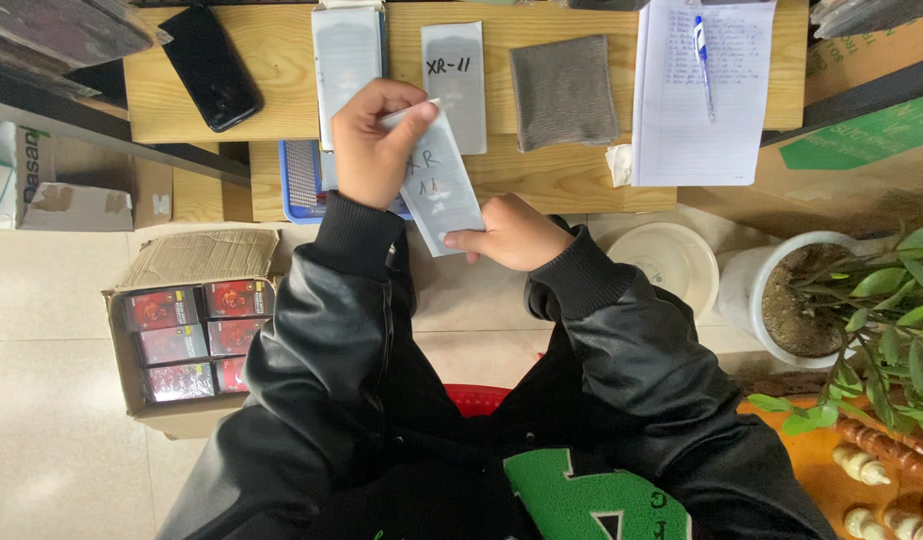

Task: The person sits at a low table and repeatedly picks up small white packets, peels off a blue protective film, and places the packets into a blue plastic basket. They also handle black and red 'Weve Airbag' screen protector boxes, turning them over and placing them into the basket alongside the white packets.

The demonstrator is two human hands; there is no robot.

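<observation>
Two hands grip one grey sleeve [440, 195] at frame centre: left hand [374, 148] pinches its top edge, right hand [509, 233] its lower corner. Fingers hide its markings; a blue tray [300, 180] sits half-hidden behind.

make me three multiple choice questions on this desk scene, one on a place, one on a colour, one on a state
1. Where does the black phone lie?
A. far left of the wooden desk
B. in the cardboard box
C. on the notepad

2. What colour is the folded cloth?
A. red
B. grey
C. white

3. How is the flat packet held?
A. lying untouched on the desk
B. in one hand only
C. between both hands

Answers:
1 A, it rests on the desk's left end.
2 B, the cloth beside the lined notepad is grey.
3 C, the left hand pinches its top and the right hand grips its lower edge.
</observation>
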